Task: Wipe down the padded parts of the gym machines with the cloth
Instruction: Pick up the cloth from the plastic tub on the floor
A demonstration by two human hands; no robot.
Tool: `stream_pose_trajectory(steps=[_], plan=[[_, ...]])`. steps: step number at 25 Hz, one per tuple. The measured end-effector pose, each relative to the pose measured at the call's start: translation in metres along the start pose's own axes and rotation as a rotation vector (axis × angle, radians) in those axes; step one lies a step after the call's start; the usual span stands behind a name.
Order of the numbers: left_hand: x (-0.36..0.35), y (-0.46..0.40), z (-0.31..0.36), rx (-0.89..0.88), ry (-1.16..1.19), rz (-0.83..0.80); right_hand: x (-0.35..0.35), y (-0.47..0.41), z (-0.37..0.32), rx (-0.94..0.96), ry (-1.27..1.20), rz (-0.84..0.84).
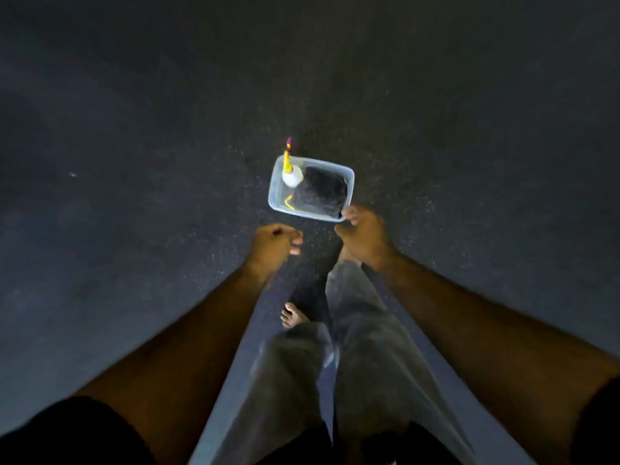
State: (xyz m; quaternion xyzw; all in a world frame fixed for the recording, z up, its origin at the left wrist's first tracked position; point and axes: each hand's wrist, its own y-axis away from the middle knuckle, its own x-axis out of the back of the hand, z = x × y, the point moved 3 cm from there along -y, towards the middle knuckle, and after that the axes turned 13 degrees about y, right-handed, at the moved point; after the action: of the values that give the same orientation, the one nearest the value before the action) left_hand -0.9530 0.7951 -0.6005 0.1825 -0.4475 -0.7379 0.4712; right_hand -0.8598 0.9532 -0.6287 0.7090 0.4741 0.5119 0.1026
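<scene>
Your right hand (pixel 364 234) pinches the near right corner of a small, clear, rectangular plastic tub (pixel 275 193) with rounded corners, the fingertips (pixel 349 212) curled over its thin rim. Inside the tub, just ahead of that hand, a dark, crumpled cloth (pixel 320 193) with a soft, nubbly look fills most of the floor of the container. Beside the cloth, toward the tub's far left corner and ahead of your left hand, stands a white, rounded plastic spray bottle (pixel 292 177) with a yellow nozzle tipped in magenta that pokes up past the rim; a yellow tube shows through the tub near its front wall. Your left hand (pixel 275 245) hangs free, just short of the tub and apart from your right hand, its fingers folded into a loose fist around nothing you can see. Below both hands spreads a dark, speckled, matte rubber-like floor (pixel 134 162), grainy with pale flecks. Behind your hands, loose grey trousers (pixel 362 330) of a soft, creased fabric hang down, and a bare foot (pixel 293 315) shows beneath your left forearm.
</scene>
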Motion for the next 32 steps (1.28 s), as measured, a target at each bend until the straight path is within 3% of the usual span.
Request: stream_pose_trajectory(steps=[4, 6, 8, 10, 13, 15, 18, 22, 26, 32], plan=[[-0.023, -0.142, -0.004, 0.011, -0.100, 0.084, -0.042, -0.125, 0.022, 0.058, 0.226, -0.178], [-0.041, -0.213, -0.013, 0.058, -0.039, 0.093, -0.075, -0.187, 0.041, 0.061, 0.278, -0.278], [-0.069, -0.287, -0.027, 0.017, -0.017, -0.060, -0.110, -0.245, 0.064, 0.040, 0.303, -0.324], [-0.091, -0.333, -0.049, 0.240, 0.186, -0.018, -0.144, -0.292, 0.080, -0.082, 0.199, -0.322], [-0.108, -0.408, -0.096, 0.304, 0.255, 0.123, -0.185, -0.341, 0.100, -0.483, -0.282, -0.303], [-0.115, -0.447, -0.118, 0.304, 0.336, 0.125, -0.202, -0.366, 0.110, -0.605, -0.483, -0.270], [-0.115, -0.478, -0.134, 0.328, 0.445, 0.214, -0.212, -0.377, 0.110, -0.586, -0.398, -0.277], [-0.116, -0.426, -0.115, 0.405, 0.561, 0.130, -0.176, -0.334, 0.095, -0.591, -0.446, -0.290], [-0.107, -0.321, -0.073, 0.433, 0.576, 0.060, -0.101, -0.241, 0.068, -0.544, -0.586, -0.189], [-0.075, -0.116, 0.089, 0.298, 0.436, -0.076, 0.091, -0.082, -0.038, -0.196, -0.561, 0.003]])
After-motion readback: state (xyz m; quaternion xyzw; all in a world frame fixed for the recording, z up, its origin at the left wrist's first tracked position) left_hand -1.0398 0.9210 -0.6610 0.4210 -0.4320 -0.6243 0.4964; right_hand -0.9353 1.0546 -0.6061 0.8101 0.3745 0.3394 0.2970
